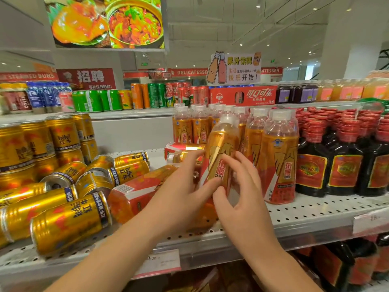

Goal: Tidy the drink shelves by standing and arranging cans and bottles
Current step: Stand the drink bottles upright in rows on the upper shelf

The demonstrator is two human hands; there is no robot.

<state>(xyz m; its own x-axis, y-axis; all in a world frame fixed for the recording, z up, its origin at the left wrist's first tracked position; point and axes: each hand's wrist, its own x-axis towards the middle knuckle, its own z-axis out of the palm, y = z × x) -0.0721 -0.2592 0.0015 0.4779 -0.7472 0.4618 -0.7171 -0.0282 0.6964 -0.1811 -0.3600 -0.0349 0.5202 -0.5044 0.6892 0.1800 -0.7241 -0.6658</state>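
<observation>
A tilted orange energy-drink bottle (221,144) with a white cap leans left on the perforated shelf (305,216). My left hand (183,186) holds its left side, thumb across the label. My right hand (242,199) curls round its right side, thumb low on the front. Other bottles of the same kind lie flat to the left (136,194) and behind (181,148). Upright ones (280,154) stand in rows just to the right. Several gold Red Bull cans (69,220) lie on their sides at the left, beside stacked upright cans (59,135).
Dark bottles with red caps (336,161) fill the shelf's right end. A higher shelf behind carries soda cans (147,98) and a red cola carton (242,95). Price tags (160,264) line the front edge. More bottles stand on the shelf below.
</observation>
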